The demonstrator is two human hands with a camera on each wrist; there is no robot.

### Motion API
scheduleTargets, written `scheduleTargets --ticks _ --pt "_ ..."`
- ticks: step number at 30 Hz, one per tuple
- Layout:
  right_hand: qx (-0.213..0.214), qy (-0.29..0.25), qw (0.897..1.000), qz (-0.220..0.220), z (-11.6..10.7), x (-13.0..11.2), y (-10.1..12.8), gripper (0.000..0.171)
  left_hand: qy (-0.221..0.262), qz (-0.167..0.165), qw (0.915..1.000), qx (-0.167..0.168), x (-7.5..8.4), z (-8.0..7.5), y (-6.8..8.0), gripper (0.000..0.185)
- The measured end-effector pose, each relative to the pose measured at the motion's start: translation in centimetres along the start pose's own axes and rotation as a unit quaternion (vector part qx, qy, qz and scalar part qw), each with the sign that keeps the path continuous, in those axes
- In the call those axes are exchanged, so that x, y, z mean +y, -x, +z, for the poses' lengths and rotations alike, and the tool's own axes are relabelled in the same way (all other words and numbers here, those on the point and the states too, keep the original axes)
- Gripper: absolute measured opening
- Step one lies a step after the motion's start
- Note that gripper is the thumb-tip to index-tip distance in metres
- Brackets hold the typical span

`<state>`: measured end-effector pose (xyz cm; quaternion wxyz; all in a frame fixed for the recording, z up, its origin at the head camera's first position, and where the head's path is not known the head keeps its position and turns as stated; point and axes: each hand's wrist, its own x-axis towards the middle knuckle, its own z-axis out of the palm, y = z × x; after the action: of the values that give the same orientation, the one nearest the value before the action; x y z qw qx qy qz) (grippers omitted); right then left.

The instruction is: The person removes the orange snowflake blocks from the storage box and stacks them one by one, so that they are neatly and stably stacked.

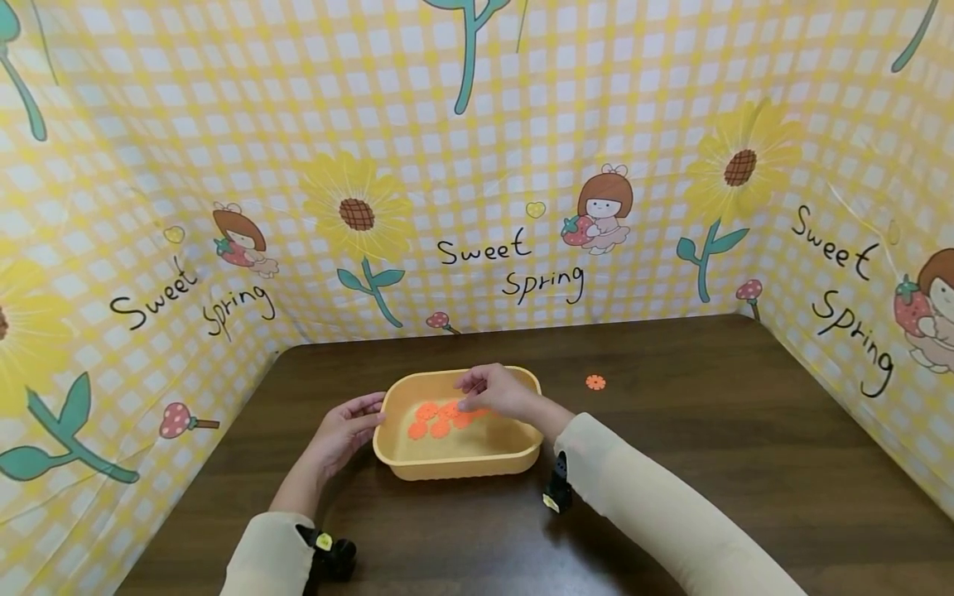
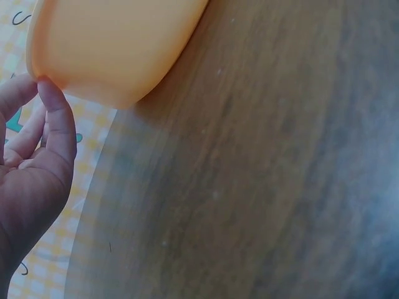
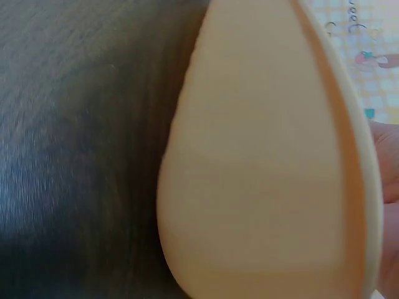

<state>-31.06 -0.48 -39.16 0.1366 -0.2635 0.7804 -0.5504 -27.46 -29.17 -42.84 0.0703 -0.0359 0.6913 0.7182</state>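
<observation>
A yellow plastic basin point(image 1: 465, 465) stands on the dark wooden table, with several flat orange flower-shaped pieces point(image 1: 417, 430) lying on its floor. At its left end my left hand point(image 1: 344, 430) pinches the rim between thumb and fingers; the left wrist view shows those fingertips point(image 2: 52, 87) at the rim. My right hand point(image 1: 507, 391) reaches in over the right side, palm down. Its thumb and bent fingers stand a little apart just above the orange pieces. In the right wrist view the basin wall point(image 3: 262, 156) hides most of that hand.
One more orange flower piece point(image 1: 595, 382) lies on the table point(image 1: 708, 430), right of the basin. Yellow checked cloth point(image 1: 477, 165) with printed flowers hangs behind the table and along both sides. A small black device sits at each wrist.
</observation>
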Motion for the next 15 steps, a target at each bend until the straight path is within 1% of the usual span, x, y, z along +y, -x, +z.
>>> scheduleTargets --ticks 6,10,15 --pt "-0.028 0.026 0.999 0.0 1.5 0.1 -0.8 0.033 0.004 0.003 1.0 -0.004 0.0 0.1 0.0 0.052" --pt "-0.045 0.038 0.998 0.009 2.3 0.5 -1.4 0.034 0.006 0.003 1.0 -0.002 0.0 0.1 0.1 0.052" --pt "-0.053 0.077 0.996 0.016 3.0 0.9 -2.0 0.033 0.005 0.003 1.0 -0.004 0.0 0.0 0.0 0.05"
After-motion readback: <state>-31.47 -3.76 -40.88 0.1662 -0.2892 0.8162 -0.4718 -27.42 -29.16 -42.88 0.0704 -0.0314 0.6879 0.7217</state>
